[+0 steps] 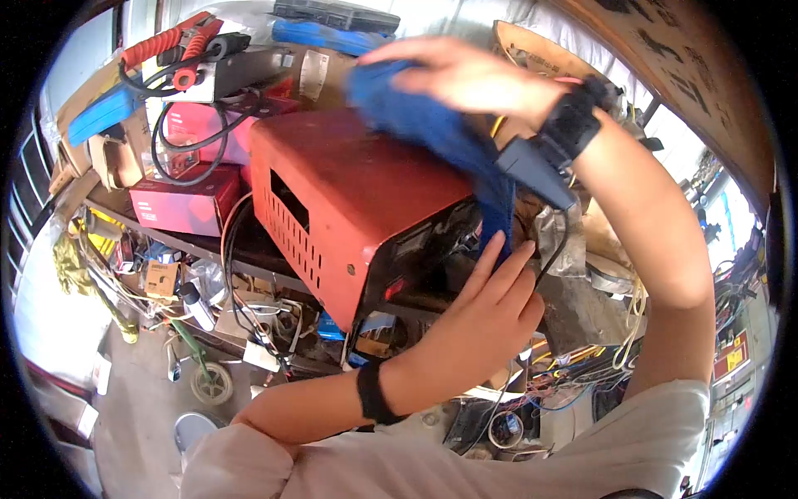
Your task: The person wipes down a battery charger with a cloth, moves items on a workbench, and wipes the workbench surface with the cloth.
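Observation:
A red metal equipment case (324, 179) with slotted vents and a rectangular cutout stands on the bench, tilted in my view. Its near right end is open and shows dark parts inside. Over the case's top edge, my right hand (465, 79), smeared by motion, grips a bunched blue cloth (416, 112). The cloth's tail hangs down the case's right side to the fingertips of my left hand (499, 295). Those fingers close on the tail beside the open end; my left thumb is hidden. A black device is strapped to my right wrist, a black band to my left.
Pink-red boxes (187, 200) and a black cable (158, 137) lie left of the case. Red coiled cord (154, 46) rests behind them. Loose wires (573, 374) and clutter fill the space below. A small wheel (212, 383) is on the floor.

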Available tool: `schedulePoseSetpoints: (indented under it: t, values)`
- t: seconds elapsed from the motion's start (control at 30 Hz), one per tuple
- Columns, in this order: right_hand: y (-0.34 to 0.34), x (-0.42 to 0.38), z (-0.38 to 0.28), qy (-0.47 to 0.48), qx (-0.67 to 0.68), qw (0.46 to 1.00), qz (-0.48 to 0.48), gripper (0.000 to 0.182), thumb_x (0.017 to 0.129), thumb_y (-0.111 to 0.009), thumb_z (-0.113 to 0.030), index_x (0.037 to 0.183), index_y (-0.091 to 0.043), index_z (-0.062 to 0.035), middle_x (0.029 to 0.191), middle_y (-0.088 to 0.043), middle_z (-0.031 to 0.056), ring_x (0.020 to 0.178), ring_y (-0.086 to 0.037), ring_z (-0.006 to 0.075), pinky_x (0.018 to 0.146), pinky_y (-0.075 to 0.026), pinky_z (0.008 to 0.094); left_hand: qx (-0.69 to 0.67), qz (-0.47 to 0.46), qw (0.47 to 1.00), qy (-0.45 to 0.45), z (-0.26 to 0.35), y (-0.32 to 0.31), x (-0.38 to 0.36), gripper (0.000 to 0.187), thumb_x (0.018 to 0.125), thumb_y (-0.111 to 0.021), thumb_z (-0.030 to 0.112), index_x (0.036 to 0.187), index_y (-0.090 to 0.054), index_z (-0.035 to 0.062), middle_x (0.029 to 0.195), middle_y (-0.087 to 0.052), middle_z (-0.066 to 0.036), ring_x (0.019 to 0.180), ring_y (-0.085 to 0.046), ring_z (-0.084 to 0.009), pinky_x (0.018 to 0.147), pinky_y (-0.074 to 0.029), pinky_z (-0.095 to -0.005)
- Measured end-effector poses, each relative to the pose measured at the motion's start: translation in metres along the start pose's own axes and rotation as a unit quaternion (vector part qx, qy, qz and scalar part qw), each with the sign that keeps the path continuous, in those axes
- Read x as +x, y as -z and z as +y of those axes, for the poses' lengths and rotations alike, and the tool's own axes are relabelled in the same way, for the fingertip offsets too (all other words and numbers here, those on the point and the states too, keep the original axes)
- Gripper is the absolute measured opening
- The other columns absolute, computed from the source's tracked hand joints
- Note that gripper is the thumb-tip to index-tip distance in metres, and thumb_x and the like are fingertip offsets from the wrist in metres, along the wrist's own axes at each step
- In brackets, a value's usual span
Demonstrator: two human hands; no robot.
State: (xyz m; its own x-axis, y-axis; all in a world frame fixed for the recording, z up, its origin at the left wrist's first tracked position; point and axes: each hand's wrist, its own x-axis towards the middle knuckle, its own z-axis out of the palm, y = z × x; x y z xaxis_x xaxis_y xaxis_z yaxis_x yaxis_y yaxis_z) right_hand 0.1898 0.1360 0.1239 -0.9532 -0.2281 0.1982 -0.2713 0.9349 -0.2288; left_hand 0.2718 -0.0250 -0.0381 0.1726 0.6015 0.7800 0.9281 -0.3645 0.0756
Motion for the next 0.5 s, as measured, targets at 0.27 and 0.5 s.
schedulePoseSetpoints:
  t: [0.27, 0.5]
  values:
    - [-0.04, -0.011, 0.002, -0.047, -0.01, 0.977, -0.208, 0.058, 0.103, -0.028, -0.039, 0.148, -0.019, -0.0051, 0.156, -0.013, 0.0143, 0.144, -0.007, 0.0244, 0.116, -0.008, 0.0344, -0.056, -0.001, 0.998, 0.033, -0.007, 0.007, -0.023, 0.026, 0.075, -0.056, 0.007, 0.099, -0.058, -0.0035, 0.111, -0.05, -0.021, 0.126, -0.04, -0.0394, 0.108, -0.028, -0.0578]
    - [-0.025, -0.061, 0.043, -0.173, -0.11, 0.965, -0.165, 0.049, 0.1, -0.04, -0.023, 0.144, -0.029, -0.0049, 0.152, -0.024, 0.017, 0.141, -0.022, 0.0291, 0.114, -0.02, 0.0344, -0.044, -0.022, 0.998, 0.029, -0.011, 0.001, -0.031, 0.026, 0.076, -0.056, 0.005, 0.101, -0.059, -0.0023, 0.114, -0.051, -0.02, 0.126, -0.041, -0.0388, 0.108, -0.031, -0.0543]
